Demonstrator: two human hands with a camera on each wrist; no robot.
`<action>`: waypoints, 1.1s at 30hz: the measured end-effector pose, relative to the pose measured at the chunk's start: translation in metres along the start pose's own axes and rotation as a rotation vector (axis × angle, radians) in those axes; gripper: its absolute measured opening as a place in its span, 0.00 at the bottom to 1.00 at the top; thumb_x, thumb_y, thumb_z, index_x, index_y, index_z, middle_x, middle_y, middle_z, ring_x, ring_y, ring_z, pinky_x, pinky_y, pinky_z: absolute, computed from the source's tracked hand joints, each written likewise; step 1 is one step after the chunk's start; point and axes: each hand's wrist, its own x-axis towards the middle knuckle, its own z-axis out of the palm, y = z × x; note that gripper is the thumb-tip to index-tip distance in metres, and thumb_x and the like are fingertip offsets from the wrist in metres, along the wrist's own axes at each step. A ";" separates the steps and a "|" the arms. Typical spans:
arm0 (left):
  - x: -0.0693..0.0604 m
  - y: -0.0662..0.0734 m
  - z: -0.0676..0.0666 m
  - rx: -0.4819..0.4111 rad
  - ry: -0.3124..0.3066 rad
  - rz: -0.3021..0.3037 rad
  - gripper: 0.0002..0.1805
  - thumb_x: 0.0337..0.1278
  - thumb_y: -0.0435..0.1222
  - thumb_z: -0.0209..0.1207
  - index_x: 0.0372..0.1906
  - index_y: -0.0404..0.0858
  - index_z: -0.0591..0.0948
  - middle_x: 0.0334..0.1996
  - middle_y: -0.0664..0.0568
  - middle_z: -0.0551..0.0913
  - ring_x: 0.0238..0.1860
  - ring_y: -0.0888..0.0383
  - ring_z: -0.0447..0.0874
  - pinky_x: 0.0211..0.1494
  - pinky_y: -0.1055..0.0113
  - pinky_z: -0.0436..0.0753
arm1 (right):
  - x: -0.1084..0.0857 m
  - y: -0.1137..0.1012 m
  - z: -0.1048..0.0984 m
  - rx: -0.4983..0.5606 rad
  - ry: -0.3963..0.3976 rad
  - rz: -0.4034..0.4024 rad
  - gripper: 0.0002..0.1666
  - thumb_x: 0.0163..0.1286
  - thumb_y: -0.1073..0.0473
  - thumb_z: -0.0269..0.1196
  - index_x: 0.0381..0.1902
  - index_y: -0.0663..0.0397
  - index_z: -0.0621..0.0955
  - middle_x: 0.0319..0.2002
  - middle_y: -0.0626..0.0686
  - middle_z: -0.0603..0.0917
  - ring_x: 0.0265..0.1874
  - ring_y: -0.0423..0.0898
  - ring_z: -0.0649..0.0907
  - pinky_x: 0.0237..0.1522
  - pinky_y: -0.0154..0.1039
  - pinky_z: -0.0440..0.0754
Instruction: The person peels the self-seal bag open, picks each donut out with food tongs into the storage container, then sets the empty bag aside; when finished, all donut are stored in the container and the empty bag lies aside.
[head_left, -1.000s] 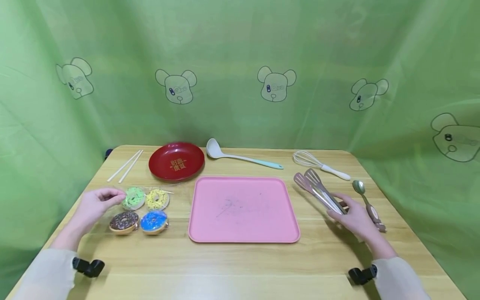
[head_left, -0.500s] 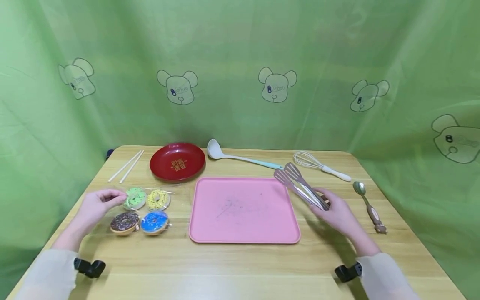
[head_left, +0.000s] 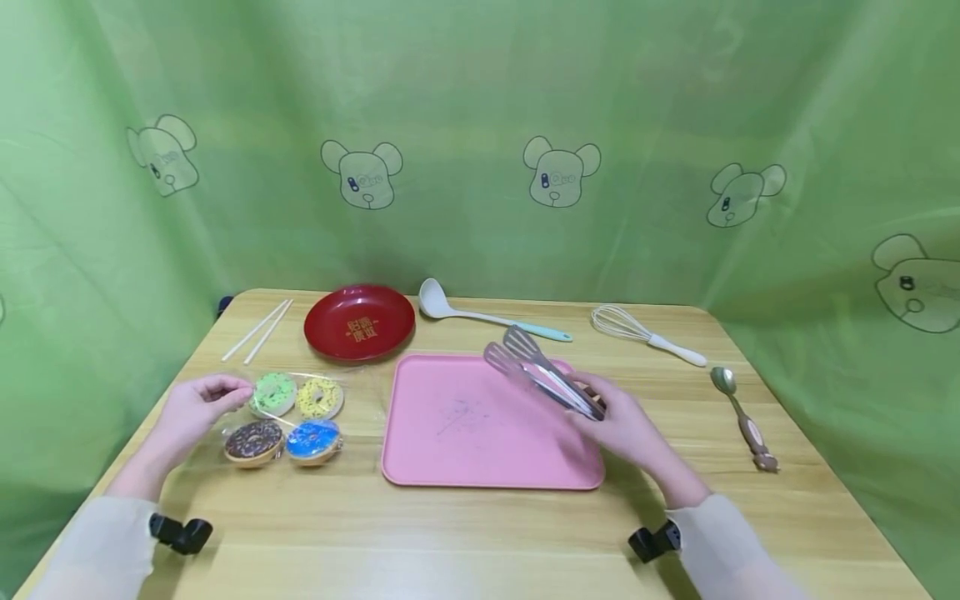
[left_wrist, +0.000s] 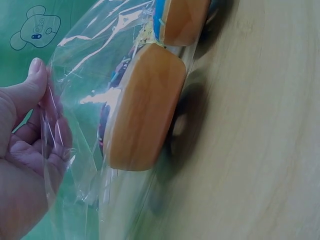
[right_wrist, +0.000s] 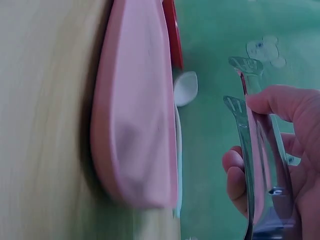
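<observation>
the right hand (head_left: pixel 618 423) gripped metal tongs (head_left: pixel 553 382), their slotted ends slightly apart, above the pink tray (head_left: pixel 429 454), the left hand (head_left: pixel 197 410) pinched a clear bag (left_wrist: pixel 82 62) of four donuts (head_left: pixel 302 443), gold Chinese characters (head_left: pixel 362 330) marked the red plate (head_left: pixel 327 327), lettering on the curtain (head_left: pixel 465 92) was too blurred to read

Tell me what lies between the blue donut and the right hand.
Mainly the tray lies between the blue donut and right hand, as the head view shows.
</observation>
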 end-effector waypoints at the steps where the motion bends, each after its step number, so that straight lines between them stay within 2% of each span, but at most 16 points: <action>1: 0.000 0.000 0.000 -0.005 0.003 0.002 0.18 0.59 0.41 0.60 0.43 0.28 0.79 0.34 0.69 0.81 0.36 0.70 0.77 0.39 0.78 0.76 | 0.002 -0.003 0.004 0.009 -0.006 -0.015 0.34 0.57 0.61 0.68 0.61 0.55 0.70 0.46 0.61 0.79 0.34 0.49 0.78 0.33 0.42 0.79; 5: 0.000 0.000 0.000 -0.024 0.015 0.007 0.18 0.58 0.41 0.60 0.43 0.29 0.79 0.35 0.71 0.81 0.37 0.72 0.77 0.40 0.80 0.75 | 0.007 -0.016 0.019 0.034 -0.031 -0.059 0.32 0.56 0.60 0.68 0.60 0.52 0.72 0.40 0.54 0.80 0.30 0.45 0.76 0.30 0.40 0.77; 12: -0.001 -0.003 0.003 -0.042 0.037 0.039 0.16 0.58 0.39 0.61 0.41 0.27 0.79 0.35 0.72 0.80 0.37 0.72 0.77 0.41 0.82 0.75 | 0.014 -0.038 0.048 0.064 -0.113 -0.092 0.31 0.57 0.55 0.68 0.59 0.50 0.73 0.50 0.50 0.78 0.41 0.44 0.76 0.43 0.44 0.76; 18: -0.001 -0.006 0.003 -0.048 0.053 0.047 0.14 0.57 0.38 0.61 0.41 0.29 0.80 0.36 0.69 0.82 0.37 0.72 0.78 0.41 0.81 0.75 | 0.023 -0.057 0.069 0.095 -0.209 -0.139 0.31 0.57 0.55 0.68 0.59 0.47 0.74 0.47 0.44 0.79 0.38 0.40 0.76 0.42 0.40 0.76; 24: -0.002 -0.007 0.002 -0.035 0.057 0.025 0.16 0.58 0.39 0.61 0.42 0.29 0.80 0.37 0.70 0.82 0.37 0.73 0.77 0.41 0.82 0.74 | 0.029 -0.070 0.082 0.054 -0.287 -0.175 0.30 0.58 0.53 0.66 0.59 0.47 0.73 0.50 0.45 0.78 0.42 0.39 0.76 0.46 0.40 0.75; 33: -0.001 -0.006 0.002 -0.040 0.065 0.025 0.16 0.58 0.39 0.61 0.43 0.28 0.79 0.34 0.72 0.81 0.36 0.72 0.78 0.41 0.82 0.75 | 0.031 -0.078 0.097 -0.070 -0.310 -0.227 0.27 0.59 0.54 0.65 0.57 0.45 0.75 0.56 0.50 0.76 0.55 0.46 0.75 0.58 0.45 0.70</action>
